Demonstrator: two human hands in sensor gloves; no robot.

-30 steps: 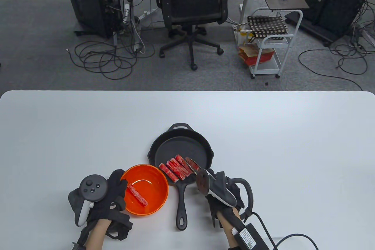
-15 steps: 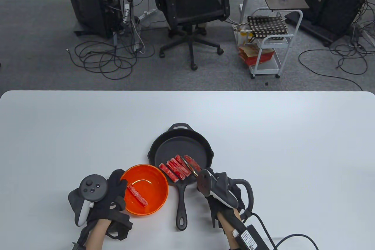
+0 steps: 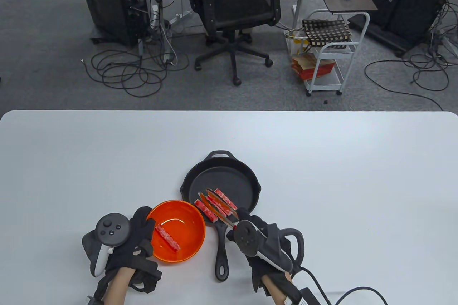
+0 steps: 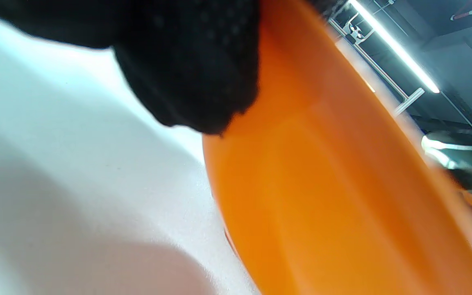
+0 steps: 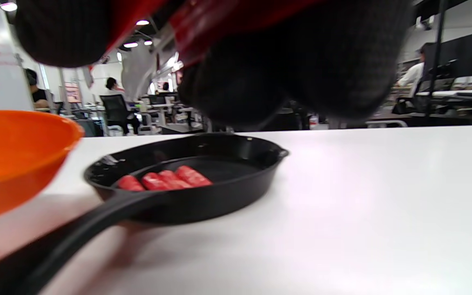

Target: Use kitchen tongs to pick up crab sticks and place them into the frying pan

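Two gloved hands are at the table — the left hand (image 3: 137, 239) and the right hand (image 3: 264, 247). One black frying pan (image 3: 247, 176), one orange bowl (image 3: 189, 212), one pair of tongs (image 3: 218, 205). Crab sticks: one in the bowl (image 3: 167, 237), and about four in a row in the pan (image 3: 226, 198) — the tongs partly cover them, so that count is unsure.

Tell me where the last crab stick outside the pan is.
In the table view, the crab stick lies inside the orange bowl, left of the frying pan, with the left hand at the bowl's left rim.
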